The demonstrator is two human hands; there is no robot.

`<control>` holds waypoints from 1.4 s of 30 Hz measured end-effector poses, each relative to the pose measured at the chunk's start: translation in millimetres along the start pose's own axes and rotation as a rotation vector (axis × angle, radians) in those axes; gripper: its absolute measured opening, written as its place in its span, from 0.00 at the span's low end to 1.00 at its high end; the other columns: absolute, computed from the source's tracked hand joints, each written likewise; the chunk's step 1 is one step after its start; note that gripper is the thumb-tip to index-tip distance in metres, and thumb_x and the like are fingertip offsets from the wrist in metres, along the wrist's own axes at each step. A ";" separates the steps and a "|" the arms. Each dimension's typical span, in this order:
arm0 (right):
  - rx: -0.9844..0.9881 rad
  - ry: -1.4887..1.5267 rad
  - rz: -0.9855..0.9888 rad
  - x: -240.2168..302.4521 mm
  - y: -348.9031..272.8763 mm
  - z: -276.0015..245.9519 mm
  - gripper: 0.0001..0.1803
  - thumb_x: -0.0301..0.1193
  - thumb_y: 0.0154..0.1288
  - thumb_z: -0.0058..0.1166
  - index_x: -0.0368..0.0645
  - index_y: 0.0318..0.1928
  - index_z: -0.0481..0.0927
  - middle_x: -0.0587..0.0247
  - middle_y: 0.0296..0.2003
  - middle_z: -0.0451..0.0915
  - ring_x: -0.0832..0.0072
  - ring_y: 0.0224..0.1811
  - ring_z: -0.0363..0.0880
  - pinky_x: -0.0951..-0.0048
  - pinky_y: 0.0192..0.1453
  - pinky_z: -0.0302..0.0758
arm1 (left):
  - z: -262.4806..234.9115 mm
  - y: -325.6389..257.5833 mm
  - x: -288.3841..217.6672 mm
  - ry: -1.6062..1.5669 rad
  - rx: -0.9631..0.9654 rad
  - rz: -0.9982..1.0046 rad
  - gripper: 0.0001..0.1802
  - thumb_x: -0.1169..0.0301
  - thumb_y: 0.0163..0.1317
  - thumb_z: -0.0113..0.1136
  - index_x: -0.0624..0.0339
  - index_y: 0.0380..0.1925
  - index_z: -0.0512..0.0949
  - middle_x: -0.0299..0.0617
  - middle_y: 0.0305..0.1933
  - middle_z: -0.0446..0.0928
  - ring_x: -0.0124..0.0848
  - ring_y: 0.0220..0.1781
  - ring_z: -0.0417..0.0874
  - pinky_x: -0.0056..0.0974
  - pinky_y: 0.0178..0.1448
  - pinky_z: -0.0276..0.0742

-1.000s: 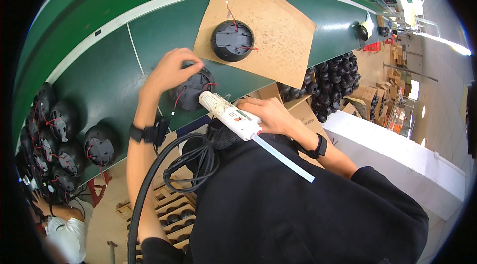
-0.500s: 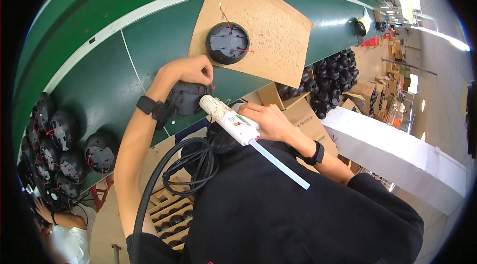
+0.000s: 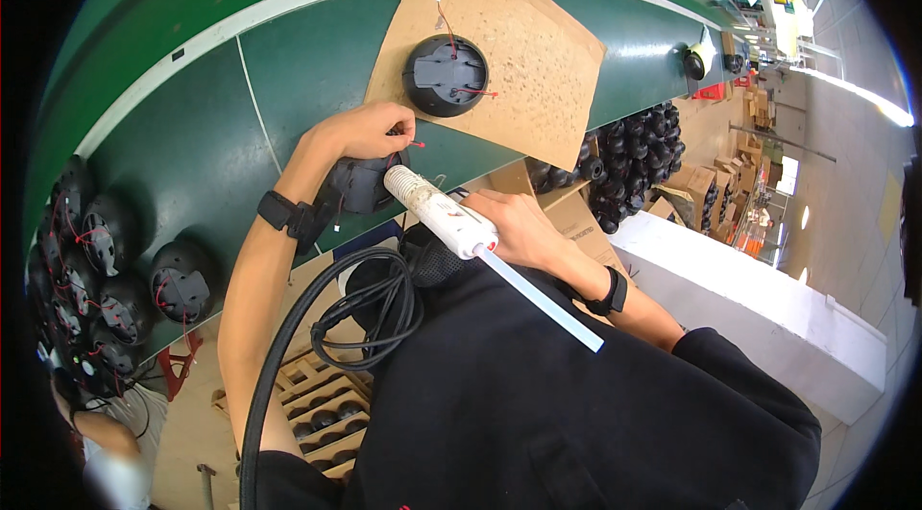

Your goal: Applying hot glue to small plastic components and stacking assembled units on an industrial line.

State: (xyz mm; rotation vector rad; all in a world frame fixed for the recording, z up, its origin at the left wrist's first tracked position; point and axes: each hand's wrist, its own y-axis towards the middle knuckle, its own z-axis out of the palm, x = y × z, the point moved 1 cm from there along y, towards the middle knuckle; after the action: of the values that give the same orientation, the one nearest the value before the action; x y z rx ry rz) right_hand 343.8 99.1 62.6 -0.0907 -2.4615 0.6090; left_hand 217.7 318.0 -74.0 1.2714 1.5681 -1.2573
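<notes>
My right hand (image 3: 519, 227) is closed around a white hot glue gun (image 3: 440, 214), whose coiled, glue-crusted front points up and left. A translucent glue stick (image 3: 543, 302) juts from its back end. The nozzle end lies close to a round black housing (image 3: 357, 188) at the table's near edge; whether they touch I cannot tell. Over that housing my left hand (image 3: 365, 133) is bent, thumb and fingers pinched on a thin red wire (image 3: 417, 144). Just beyond, a second round black housing (image 3: 446, 76) rests open side up on cardboard (image 3: 538, 59), with red wires sticking out.
Several black housings with red wires crowd the table's left end, near another person's arm (image 3: 106, 431). A thick black cable (image 3: 279, 356) loops beside my left arm. Boxes of black round parts (image 3: 639, 159) and a white beam (image 3: 749, 308) stand to the right.
The whole view has shifted slightly. My left hand still pinches at the housing, and the glue gun has tilted a little. The other person's hand at far left has drawn mostly out of sight.
</notes>
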 end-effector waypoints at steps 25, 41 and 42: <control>-0.059 0.252 0.094 -10.0 1.1 0.9 0.10 0.23 0.55 0.57 0.37 0.39 0.79 0.43 0.27 0.81 0.45 0.32 0.82 0.55 0.35 0.78 | 29.9 -82.3 -25.9 0.295 -0.644 0.033 0.06 0.74 0.53 0.65 0.62 0.30 0.77 0.43 0.53 0.73 0.45 0.62 0.71 0.46 0.63 0.69; 0.028 0.263 0.105 -22.3 6.3 3.6 0.16 0.27 0.61 0.60 0.34 0.49 0.81 0.46 0.38 0.85 0.57 0.36 0.85 0.65 0.44 0.79 | 108.9 -105.5 -22.2 0.557 -0.837 0.210 0.15 0.75 0.44 0.72 0.58 0.34 0.81 0.44 0.52 0.72 0.47 0.58 0.73 0.54 0.62 0.70; 0.028 0.262 0.105 -21.5 6.8 3.3 0.16 0.27 0.61 0.60 0.34 0.49 0.81 0.46 0.38 0.85 0.57 0.36 0.85 0.65 0.44 0.79 | 112.5 -103.5 -21.6 0.549 -0.846 0.220 0.16 0.74 0.44 0.70 0.59 0.36 0.80 0.43 0.51 0.71 0.43 0.59 0.72 0.53 0.64 0.69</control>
State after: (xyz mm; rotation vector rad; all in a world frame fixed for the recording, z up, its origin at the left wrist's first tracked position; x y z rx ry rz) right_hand 359.1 99.6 45.7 -0.2730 -2.2049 0.6341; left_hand 118.4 201.0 -56.9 1.1901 1.9499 -0.0243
